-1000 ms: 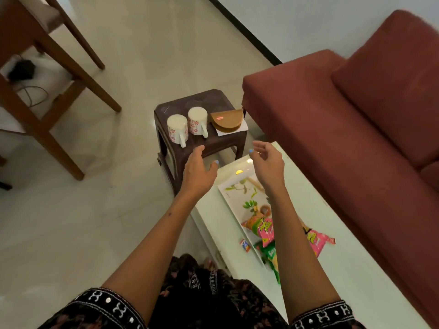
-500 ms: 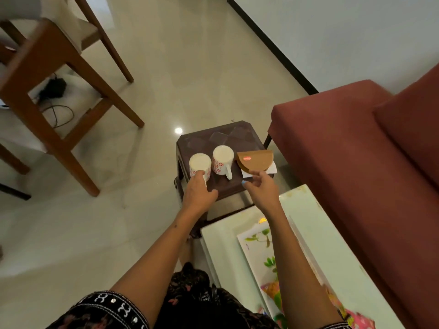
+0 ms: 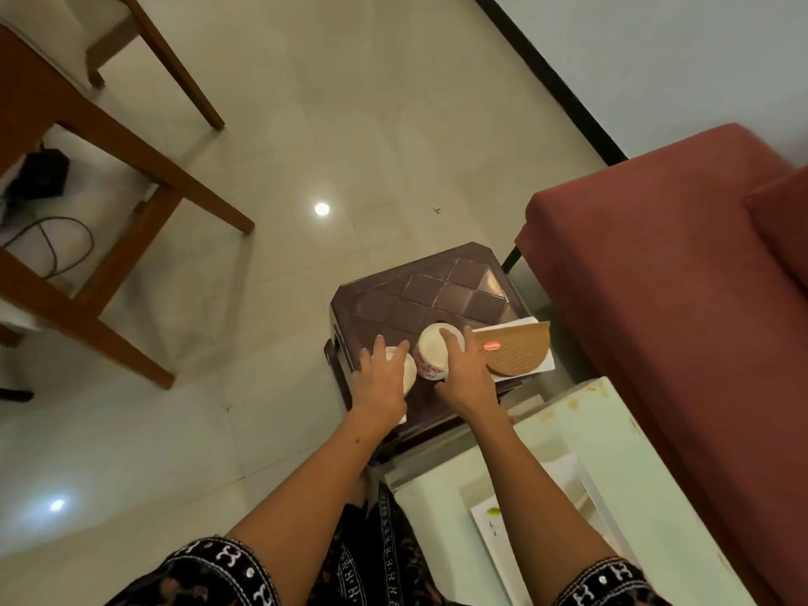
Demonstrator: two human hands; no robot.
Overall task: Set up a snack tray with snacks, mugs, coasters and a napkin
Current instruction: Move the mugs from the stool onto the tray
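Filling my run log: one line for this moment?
left hand grips left mug | right hand grips right mug | both on brown stool

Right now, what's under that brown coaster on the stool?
A white napkin lies under the brown coaster, its edges showing on the dark stool. Whether another coaster sits beneath is covered.
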